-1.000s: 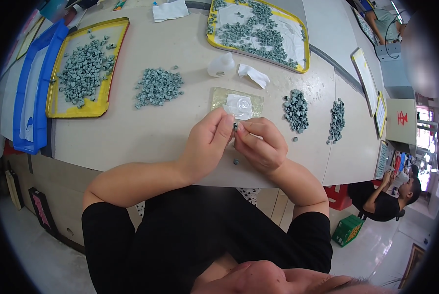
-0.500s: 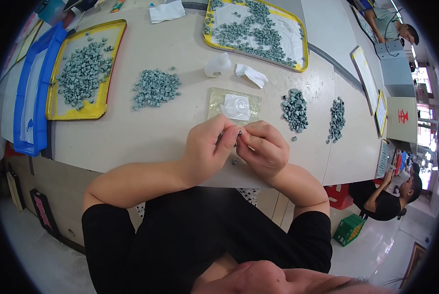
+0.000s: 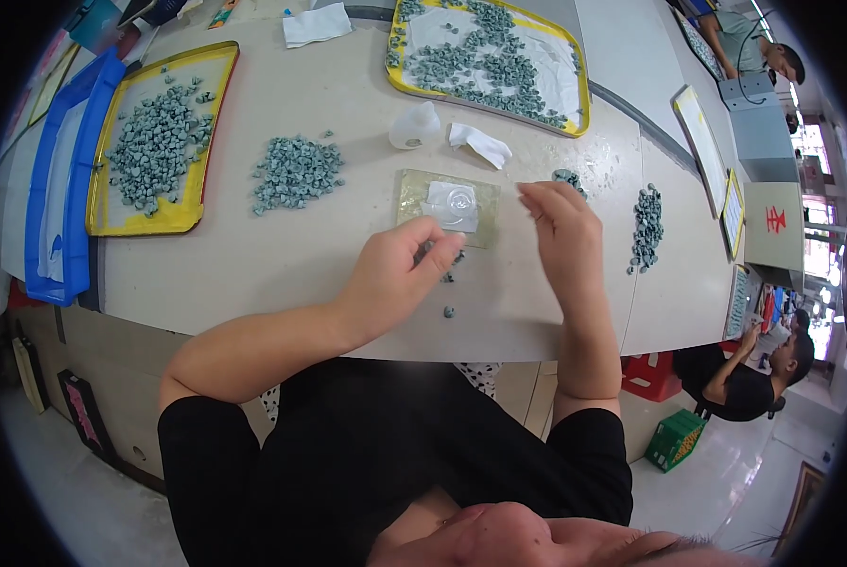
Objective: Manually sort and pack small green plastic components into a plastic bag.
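Just in front of the pale square pad, my left hand is closed in a pinch. A small grey-green piece shows at its thumb tip, and the fingers partly hide what they grip. My right hand is raised to the right of the pad, fingers loosely bent and apart from the left hand; I see nothing in them. It partly covers a pile of small grey-green pieces. One loose piece lies on the table below my left hand.
A white bottle and folded tissue stand behind the pad. Piles of pieces lie left and right. Yellow-rimmed trays hold more pieces. A blue bin stands far left. Two people sit at the right.
My right hand has come away from the left and moved up and right, over the nearer right pile. My left hand stays in its pinch near the pad.
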`<state>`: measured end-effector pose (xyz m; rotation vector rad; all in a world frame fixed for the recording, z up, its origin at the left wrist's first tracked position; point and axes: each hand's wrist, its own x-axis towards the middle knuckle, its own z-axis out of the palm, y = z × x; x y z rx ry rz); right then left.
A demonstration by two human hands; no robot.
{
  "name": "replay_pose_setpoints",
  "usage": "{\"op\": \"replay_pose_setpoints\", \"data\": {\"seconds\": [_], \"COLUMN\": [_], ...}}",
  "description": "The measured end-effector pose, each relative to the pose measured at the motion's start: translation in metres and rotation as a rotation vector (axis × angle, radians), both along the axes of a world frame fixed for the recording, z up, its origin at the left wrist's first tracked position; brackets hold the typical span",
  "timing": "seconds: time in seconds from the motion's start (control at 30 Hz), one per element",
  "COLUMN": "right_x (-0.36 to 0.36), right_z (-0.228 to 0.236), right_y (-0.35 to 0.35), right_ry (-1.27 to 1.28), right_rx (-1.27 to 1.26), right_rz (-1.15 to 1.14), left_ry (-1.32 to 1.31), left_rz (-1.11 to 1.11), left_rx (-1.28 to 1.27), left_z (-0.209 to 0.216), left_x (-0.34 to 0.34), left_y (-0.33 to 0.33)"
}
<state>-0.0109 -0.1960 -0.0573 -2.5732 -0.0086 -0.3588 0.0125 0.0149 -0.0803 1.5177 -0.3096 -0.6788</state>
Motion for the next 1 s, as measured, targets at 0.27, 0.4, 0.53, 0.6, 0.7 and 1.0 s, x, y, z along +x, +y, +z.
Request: {"op": "replay_pose_setpoints", "data": {"seconds": [0.27, 0.4, 0.53, 0.6, 0.7, 1.0], "right_x": [0.001, 0.003, 0.005, 0.002, -0.006, -0.002], "right_z": [-0.011, -0.013, 0.000, -0.002, -0.005, -0.008], "right_y": [-0.019, -0.013, 0.016, 0.026, 0.034, 0.041], "right_ry": [0.159, 0.181, 0.203, 0.001, -0.037, -0.247], "right_rx": [-0.285, -0.159, 0.158, 0.314, 0.328, 0.183], "right_rz": [-0.138, -0.131, -0.103, 0.078, 0.222, 0.368], "left_ry": [0.193, 0.501, 0.471, 0.486, 0.514, 0.476], "left_rz": [0.025, 0.086, 0.129, 0.124, 0.071, -0.020], "left_rx": [-0.108, -0.337, -0.434, -0.430, -0.428, -0.354], "left_z": [0.008, 0.004, 0.007, 0.005, 0.002, 0.002], "left_x": [0.000, 0.012, 0.016, 0.015, 0.013, 0.013], "left_y": [0.002, 0.008, 0.011, 0.011, 0.010, 0.009]}}
